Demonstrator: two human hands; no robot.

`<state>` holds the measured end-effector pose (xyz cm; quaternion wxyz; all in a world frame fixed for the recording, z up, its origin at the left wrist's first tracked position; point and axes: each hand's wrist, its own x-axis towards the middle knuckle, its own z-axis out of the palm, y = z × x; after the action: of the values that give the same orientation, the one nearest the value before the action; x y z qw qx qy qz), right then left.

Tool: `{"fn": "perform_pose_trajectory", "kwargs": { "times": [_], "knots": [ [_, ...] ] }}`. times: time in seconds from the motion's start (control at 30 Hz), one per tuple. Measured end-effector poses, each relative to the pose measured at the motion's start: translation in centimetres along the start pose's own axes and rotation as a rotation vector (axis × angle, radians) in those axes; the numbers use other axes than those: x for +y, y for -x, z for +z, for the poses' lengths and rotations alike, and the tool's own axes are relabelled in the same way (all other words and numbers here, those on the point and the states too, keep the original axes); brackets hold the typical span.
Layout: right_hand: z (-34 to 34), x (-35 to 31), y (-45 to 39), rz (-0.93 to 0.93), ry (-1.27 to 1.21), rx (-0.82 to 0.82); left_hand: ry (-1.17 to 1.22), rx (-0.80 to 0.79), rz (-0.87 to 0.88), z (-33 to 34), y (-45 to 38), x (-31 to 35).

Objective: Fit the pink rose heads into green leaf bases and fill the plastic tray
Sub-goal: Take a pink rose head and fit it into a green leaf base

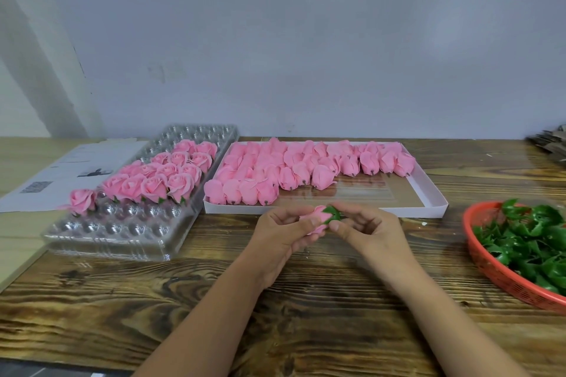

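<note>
Pink rose (318,217) gripped in left hand (283,234); right hand (364,228) pinches green leaf base (333,213) onto it, above wood table (306,300).

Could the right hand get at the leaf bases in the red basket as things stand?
Probably yes. The red basket lies open-topped on that hand's side, with bare table between. But the right hand is pinching a green leaf base onto the rose head, so it must let go first.
</note>
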<state>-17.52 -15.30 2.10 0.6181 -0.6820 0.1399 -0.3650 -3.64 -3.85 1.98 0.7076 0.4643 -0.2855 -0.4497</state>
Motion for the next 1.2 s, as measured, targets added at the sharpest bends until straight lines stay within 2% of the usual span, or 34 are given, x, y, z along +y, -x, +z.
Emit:
{"fn": "perform_pose_trajectory", "kwargs": {
  "times": [0.37, 0.57, 0.67, 1.03, 1.2],
  "knots": [
    [-0.5, -0.1, 0.1, 0.229, -0.205, -0.039, -0.026, 0.011, -0.010, 0.3, 0.3, 0.2],
    [-0.5, 0.0, 0.0, 0.081, 0.011, 0.092, -0.104, 0.007, 0.006, 0.3, 0.4, 0.4],
    [-0.7, 0.0, 0.1, 0.077, 0.075, 0.110, -0.173, 0.017, 0.019, 0.2, 0.4, 0.3],
    [-1.1, -0.3, 0.5, 0.161, 0.133, 0.064, -0.245, 0.014, 0.011, -0.2, 0.3, -0.2],
    [-1.6, -0.1, 0.5, 0.110, 0.362, 0.019, -0.297, -0.010, 0.001, -0.3, 0.2, -0.3]
  ]
}}
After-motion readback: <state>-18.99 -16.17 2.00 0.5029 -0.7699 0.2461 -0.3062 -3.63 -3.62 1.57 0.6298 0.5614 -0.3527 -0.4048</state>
